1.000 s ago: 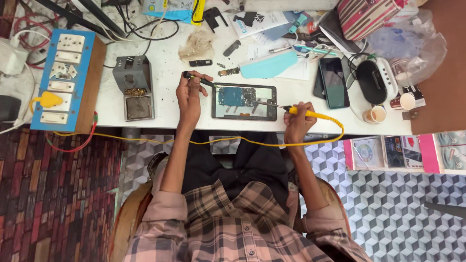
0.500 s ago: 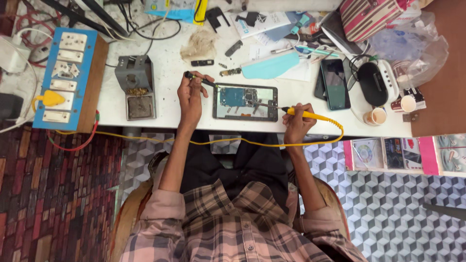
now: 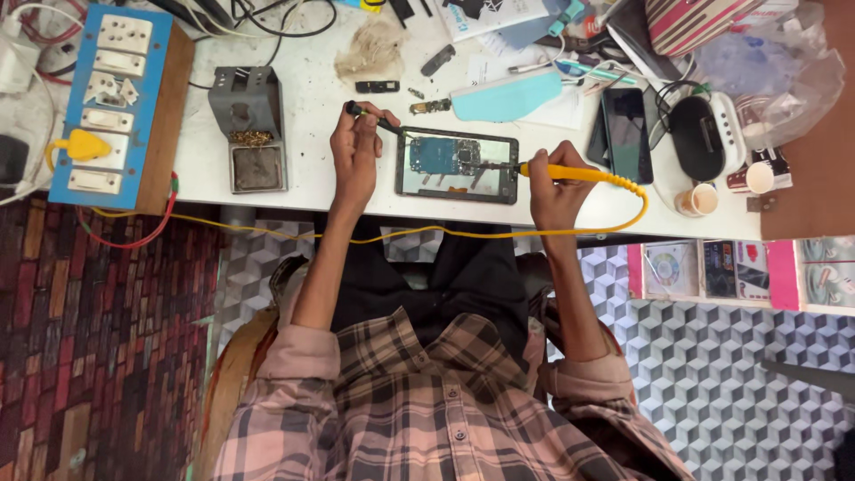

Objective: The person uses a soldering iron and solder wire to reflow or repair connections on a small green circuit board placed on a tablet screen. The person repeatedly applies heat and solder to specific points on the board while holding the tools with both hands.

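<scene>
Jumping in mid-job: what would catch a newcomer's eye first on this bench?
The opened phone at the white table's front edge, circuit board exposed. The right hand holds a yellow soldering iron to it; the left hand grips a dark tool. Far left sits a blue switchboard.

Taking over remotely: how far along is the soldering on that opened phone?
Done: the opened phone lies with its blue board exposed. In hand: the right hand holds the yellow soldering iron, tip on the board; the left hand holds a black tool at its corner. Left: closing up; no cover is fitted.
</scene>
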